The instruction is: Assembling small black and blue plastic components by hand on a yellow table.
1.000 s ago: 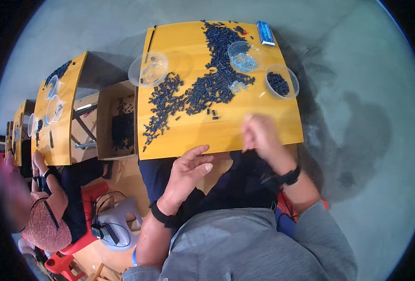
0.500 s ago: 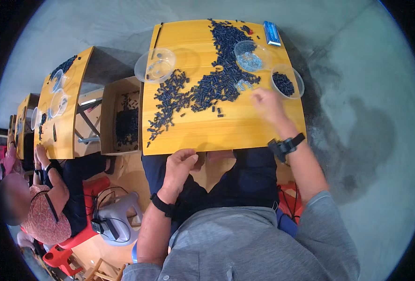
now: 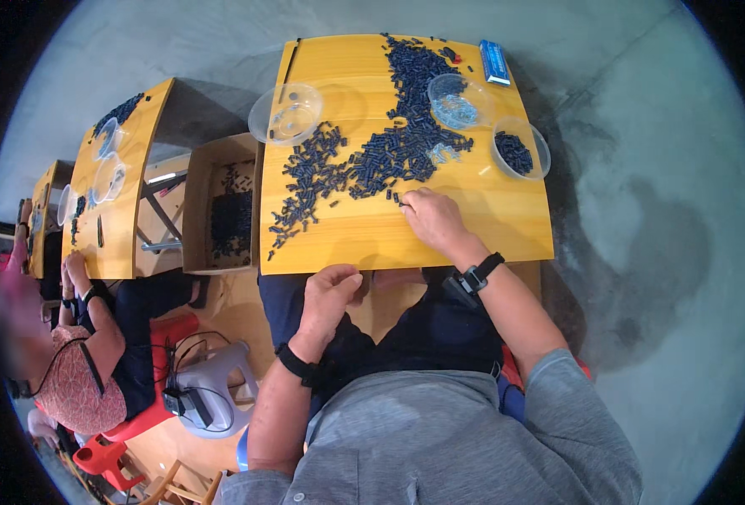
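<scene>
My right hand (image 3: 433,219) reaches over the yellow table with its fingertips pinched at a small black tube-like piece (image 3: 402,203), at the near edge of the pile. Many more such black pieces (image 3: 393,156) spread across the table in a loose heap. My left hand (image 3: 328,301) stays low at the table's front edge, thumb and fingers pressed together; what they hold, if anything, is too small to tell. A few small clear bits (image 3: 445,153) lie on the pile, beyond my right hand.
On the table (image 3: 490,240) stand a clear bowl (image 3: 263,126) at left, a bowl with bluish clear bits (image 3: 455,111), and a bowl of black pieces (image 3: 513,153). A blue box (image 3: 494,63) lies far right. A cardboard box (image 3: 196,206) stands left, beside a seated person (image 3: 86,379).
My right hand has moved left and nearer, from beside the right bowl to the near edge of the black pile. The left hand stays almost in place.
</scene>
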The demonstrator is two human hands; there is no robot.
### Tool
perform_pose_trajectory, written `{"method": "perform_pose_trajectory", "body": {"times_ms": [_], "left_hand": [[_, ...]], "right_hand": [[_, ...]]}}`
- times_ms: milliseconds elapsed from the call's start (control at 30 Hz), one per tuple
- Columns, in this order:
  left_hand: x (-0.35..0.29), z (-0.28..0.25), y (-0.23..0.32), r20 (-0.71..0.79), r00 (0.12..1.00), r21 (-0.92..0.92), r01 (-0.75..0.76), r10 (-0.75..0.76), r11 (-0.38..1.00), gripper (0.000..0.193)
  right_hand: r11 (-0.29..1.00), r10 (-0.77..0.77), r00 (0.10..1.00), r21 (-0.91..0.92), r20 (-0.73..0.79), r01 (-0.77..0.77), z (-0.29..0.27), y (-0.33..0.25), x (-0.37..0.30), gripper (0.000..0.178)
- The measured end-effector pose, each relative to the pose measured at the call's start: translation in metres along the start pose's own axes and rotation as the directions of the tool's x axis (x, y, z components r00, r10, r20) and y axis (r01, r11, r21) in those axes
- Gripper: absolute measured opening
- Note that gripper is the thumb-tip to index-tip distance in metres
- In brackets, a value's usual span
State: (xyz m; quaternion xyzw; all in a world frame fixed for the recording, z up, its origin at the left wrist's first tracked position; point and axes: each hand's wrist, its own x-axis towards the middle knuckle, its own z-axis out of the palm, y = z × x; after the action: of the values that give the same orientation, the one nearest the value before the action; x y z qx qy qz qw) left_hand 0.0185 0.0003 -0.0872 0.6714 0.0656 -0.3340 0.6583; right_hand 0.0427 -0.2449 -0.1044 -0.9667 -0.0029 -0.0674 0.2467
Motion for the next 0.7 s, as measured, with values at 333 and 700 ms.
{"method": "perform_pose_trajectory", "body": {"times_ms": [333,700], "left_hand": [[-0.012,0.012,0.025,-0.033,0.991,-0.176,-0.135,0.131,0.975,0.022],[-0.024,0.022,0.04,-0.024,0.97,-0.234,-0.242,0.244,0.942,0.023]], "right_hand": [[0.302,0.081,0.963,0.914,0.258,-0.27,-0.013,-0.041,-0.022,0.008],[-0.089,-0.084,0.944,0.941,0.319,-0.326,-0.025,-0.065,-0.03,0.009]]}}
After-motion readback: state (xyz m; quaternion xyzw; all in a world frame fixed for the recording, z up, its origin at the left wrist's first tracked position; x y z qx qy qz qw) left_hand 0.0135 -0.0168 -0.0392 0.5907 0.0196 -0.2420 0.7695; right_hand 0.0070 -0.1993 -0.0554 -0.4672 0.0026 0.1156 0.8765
